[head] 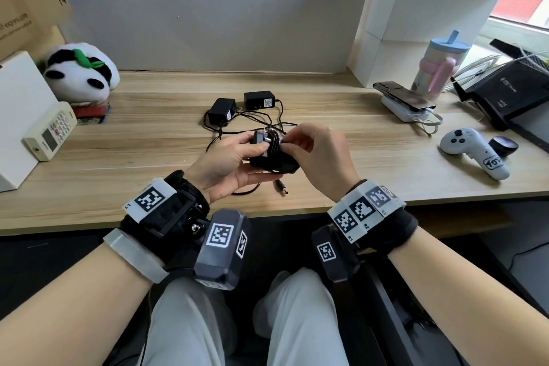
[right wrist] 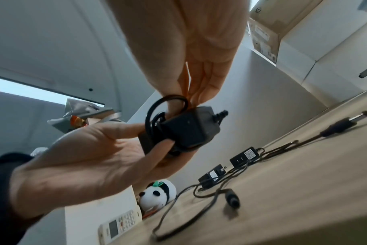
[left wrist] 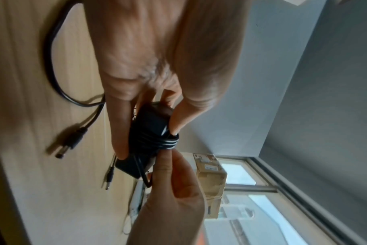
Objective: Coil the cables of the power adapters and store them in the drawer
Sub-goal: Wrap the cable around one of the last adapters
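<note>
My left hand (head: 252,151) grips a black power adapter (head: 264,147) just above the wooden desk (head: 148,175), prongs pointing up. Its cable (left wrist: 168,143) is wound several turns round the body. My right hand (head: 289,142) pinches a loop of that cable (right wrist: 168,101) beside the adapter (right wrist: 189,131). The cable's free end, with a barrel plug (head: 282,187), lies on the desk below my hands. Two more black adapters (head: 221,111) (head: 259,100) lie further back, their cables (head: 252,119) loose and tangled together.
A panda plush (head: 80,68) and a white remote (head: 49,134) are at the left. At the right are a phone on a power bank (head: 404,98), a cup (head: 439,65), a white controller (head: 472,151) and a black router (head: 511,92).
</note>
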